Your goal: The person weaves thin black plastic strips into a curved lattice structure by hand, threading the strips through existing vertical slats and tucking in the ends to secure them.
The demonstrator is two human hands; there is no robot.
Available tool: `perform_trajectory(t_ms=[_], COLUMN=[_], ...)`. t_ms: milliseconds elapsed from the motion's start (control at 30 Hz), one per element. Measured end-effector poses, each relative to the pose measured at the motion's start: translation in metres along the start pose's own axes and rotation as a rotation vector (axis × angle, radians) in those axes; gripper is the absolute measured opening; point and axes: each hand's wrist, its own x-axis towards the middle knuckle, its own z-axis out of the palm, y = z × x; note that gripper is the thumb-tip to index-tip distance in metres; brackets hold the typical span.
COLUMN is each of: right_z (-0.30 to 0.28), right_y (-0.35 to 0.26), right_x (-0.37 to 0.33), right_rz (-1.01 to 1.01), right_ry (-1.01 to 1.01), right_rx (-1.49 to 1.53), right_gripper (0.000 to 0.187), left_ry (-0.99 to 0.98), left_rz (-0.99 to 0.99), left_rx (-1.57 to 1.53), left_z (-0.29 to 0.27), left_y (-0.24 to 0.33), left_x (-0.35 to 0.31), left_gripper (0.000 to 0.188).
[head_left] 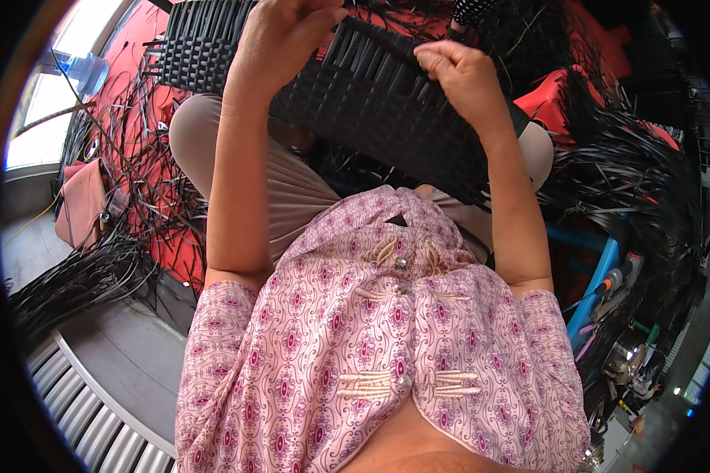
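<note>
Red sheeting (140, 30) lies behind the tightly plaited black panel (371, 118); right hand (464, 77) curled narrow, left hand (288, 35) unclear

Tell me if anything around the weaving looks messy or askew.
Loose black strips heap up at right and lie tangled across the red surface at left, untidy against the even rows of the woven panel. No clear damage shows.

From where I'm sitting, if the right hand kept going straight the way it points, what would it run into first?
Probably the upper edge of the black woven panel, just ahead of the right hand. Depth is unclear, so it might pass above it.
</note>
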Motion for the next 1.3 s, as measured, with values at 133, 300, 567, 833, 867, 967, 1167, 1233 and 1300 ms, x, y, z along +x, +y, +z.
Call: perform_trajectory(t_ms=[133,300,567,833,867,967,1167,1233,1300], right_z=[-0.004,-0.012,-0.008,0.009,0.01,0.013,0.022,0.023,0.027], right_y=[-0.033,-0.066,-0.046,-0.02,-0.02,-0.024,-0.02,-0.018,-0.016], right_x=[0.021,0.015,-0.01,-0.018,-0.017,-0.013,-0.005,-0.005,-0.003], right_rz=[-0.299,0.004,0.164,0.322,0.34,0.376,0.297,0.276,0.309], right_ry=[0.066,-0.281,0.004,0.037,0.036,0.025,0.053,0.02,0.009], right_rx=[0.331,0.56,0.437,0.259,0.258,0.215,0.024,-0.017,-0.052], right_gripper=[0.028,0.027,0.016,0.013,0.013,0.014,0.02,0.021,0.02], left_ry=[-0.002,-0.034,0.065,0.144,0.161,0.11,0.095,0.112,0.13], left_rz=[0.05,0.01,-0.01,-0.014,-0.019,-0.114,-0.145,-0.098,-0.034], left_rx=[0.111,0.137,0.07,0.775,0.814,0.826,0.813,0.793,0.74], left_z=[0.015,0.018,0.04,0.084,0.086,0.085,0.086,0.086,0.081], left_y=[0.029,0.039,-0.058,-0.085,-0.085,-0.08,-0.08,-0.088,-0.098], left_x=[0.002,0.01,0.005,-0.02,-0.019,-0.014,-0.011,-0.013,-0.014], left_gripper=[0.017,0.014,0.011,0.025,0.025,0.026,0.025,0.025,0.026])
